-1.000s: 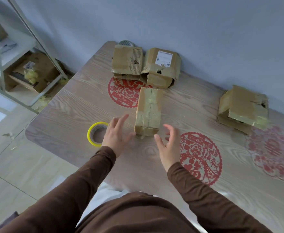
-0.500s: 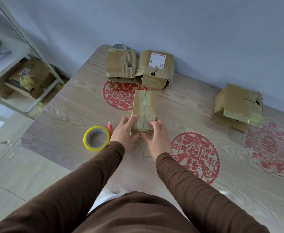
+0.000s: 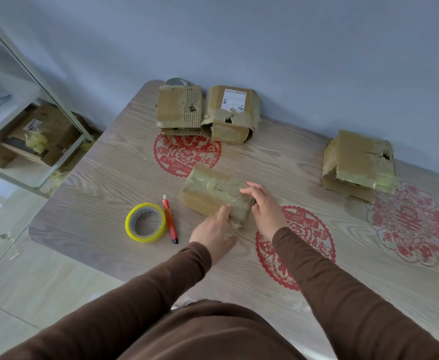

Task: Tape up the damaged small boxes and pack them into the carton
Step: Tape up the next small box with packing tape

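Small box [image 3: 214, 197], held askew between the fingers of the left hand [image 3: 213, 231] and right hand [image 3: 263, 203], could be creased if its already-torn, taped cardboard is squeezed.

One taped-up small box [image 3: 214, 197] lies skewed mid-table; two torn boxes [image 3: 179, 109] [image 3: 231, 114] at 12 o'clock, another crushed box [image 3: 356, 165] at 2; yellow tape roll [image 3: 145, 222] at 9.
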`<action>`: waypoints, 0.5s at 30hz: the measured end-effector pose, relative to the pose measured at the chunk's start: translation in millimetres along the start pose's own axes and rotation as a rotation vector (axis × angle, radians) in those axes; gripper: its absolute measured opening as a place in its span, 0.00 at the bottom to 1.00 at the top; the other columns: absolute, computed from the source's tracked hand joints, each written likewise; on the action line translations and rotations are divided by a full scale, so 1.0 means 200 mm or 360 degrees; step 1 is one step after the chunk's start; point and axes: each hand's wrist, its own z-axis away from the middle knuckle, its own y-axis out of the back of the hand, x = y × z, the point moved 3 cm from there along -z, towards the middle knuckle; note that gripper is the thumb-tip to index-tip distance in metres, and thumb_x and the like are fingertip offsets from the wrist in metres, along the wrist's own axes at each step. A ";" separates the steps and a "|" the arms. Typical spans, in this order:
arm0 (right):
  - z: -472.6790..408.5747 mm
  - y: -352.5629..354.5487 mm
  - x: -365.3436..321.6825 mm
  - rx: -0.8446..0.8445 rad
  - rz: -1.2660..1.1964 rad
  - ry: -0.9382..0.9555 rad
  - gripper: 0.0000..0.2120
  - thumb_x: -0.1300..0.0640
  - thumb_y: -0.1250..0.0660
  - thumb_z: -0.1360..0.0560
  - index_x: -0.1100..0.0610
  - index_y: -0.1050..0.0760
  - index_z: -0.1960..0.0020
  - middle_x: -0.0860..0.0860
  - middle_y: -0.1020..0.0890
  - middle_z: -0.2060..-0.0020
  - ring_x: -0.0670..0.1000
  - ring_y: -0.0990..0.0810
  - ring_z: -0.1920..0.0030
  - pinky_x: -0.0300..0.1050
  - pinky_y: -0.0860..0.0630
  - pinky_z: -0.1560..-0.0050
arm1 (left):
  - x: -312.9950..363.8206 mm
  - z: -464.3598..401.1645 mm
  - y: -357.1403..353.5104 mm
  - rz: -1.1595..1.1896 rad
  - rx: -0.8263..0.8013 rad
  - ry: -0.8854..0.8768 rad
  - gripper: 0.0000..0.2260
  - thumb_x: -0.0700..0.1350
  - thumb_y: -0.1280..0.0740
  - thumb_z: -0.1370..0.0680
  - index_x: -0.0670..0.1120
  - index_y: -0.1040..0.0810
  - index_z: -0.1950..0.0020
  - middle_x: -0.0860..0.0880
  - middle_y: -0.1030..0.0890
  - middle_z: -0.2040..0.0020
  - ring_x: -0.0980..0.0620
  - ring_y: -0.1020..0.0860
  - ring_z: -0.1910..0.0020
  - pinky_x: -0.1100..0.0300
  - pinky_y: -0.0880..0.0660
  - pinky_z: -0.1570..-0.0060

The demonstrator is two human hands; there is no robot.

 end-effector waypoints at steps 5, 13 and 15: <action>-0.05 0.09 0.06 -0.0015 -0.0515 -0.0259 0.20 0.70 0.45 0.21 0.55 0.18 0.48 0.45 0.25 0.29 0.45 0.29 0.29 0.49 0.37 0.23 | 0.19 0.00 -0.12 -0.0042 -0.0241 -0.0126 0.36 0.54 0.31 0.23 0.45 0.46 0.23 0.43 0.21 0.37 0.44 0.21 0.42 0.50 0.23 0.42; 0.06 0.10 0.07 -0.0087 0.0153 0.0281 0.26 0.45 0.45 0.15 0.46 0.43 0.19 0.48 0.45 0.19 0.50 0.50 0.19 0.53 0.48 0.21 | -0.07 -0.01 0.14 -0.0261 0.0478 -0.0553 0.22 0.50 0.34 0.21 0.46 0.28 0.27 0.46 0.25 0.33 0.47 0.28 0.34 0.47 0.28 0.33; 0.07 0.05 0.09 -0.0295 0.0478 0.0436 0.32 0.37 0.50 0.17 0.45 0.56 0.18 0.48 0.55 0.18 0.50 0.61 0.19 0.56 0.55 0.20 | -0.15 -0.06 0.13 -0.0479 0.0347 -0.0470 0.35 0.60 0.38 0.20 0.45 0.42 0.19 0.44 0.42 0.19 0.46 0.47 0.19 0.48 0.47 0.21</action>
